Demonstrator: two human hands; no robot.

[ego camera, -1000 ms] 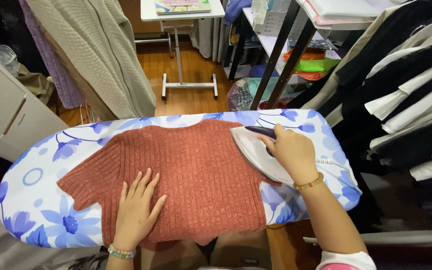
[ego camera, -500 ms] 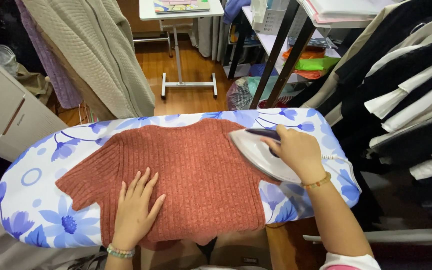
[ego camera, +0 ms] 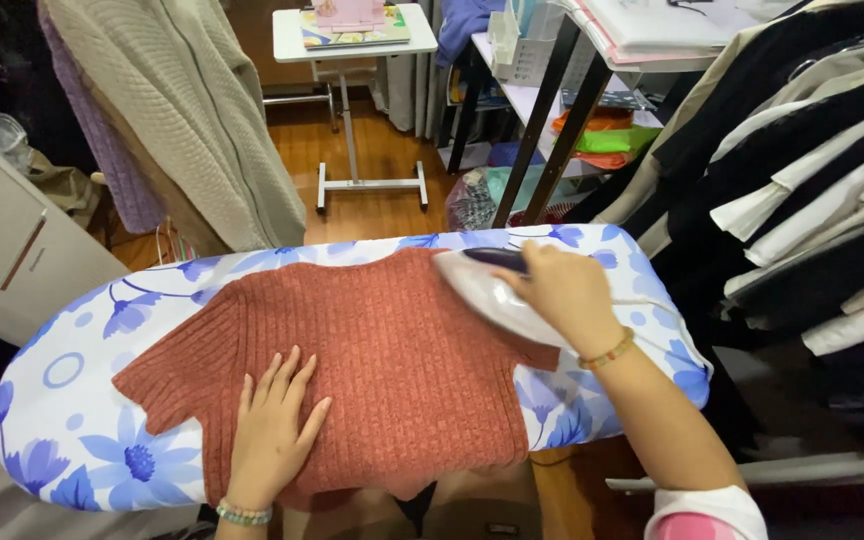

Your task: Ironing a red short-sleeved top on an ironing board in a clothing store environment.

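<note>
head view looks down on an ironing board (ego camera: 72, 400), the largest thing here, with a white cover printed in blue flowers, running from lower left to right across the frame. on it lies a rust-red ribbed knit sweater (ego camera: 392, 350), spread flat over the middle of the board, one short sleeve pointing toward the left end and the lower hem hanging a little over the near edge.

behind the board, at upper left, a beige knitted cardigan (ego camera: 182, 110) hangs beside a lilac garment (ego camera: 112, 160). on the right a row of black and white clothes (ego camera: 812, 180) hangs close to the board's right end. a dark-legged shelf unit (ego camera: 552, 110) stands behind the board's far right, holding folded orange and green things. farther back on the wooden floor stands a small white rolling table (ego camera: 352, 40).

smaller again, the white iron (ego camera: 477, 290) with a dark handle rests sole-down on the sweater's upper right part, tip pointing left. the right hand (ego camera: 562, 295) is clenched around the iron's handle; a beaded bracelet sits at that wrist. the left hand (ego camera: 272, 430) is released, lying flat with fingers spread on the sweater's lower left area, near the near edge, also with a beaded bracelet at the wrist.
</note>
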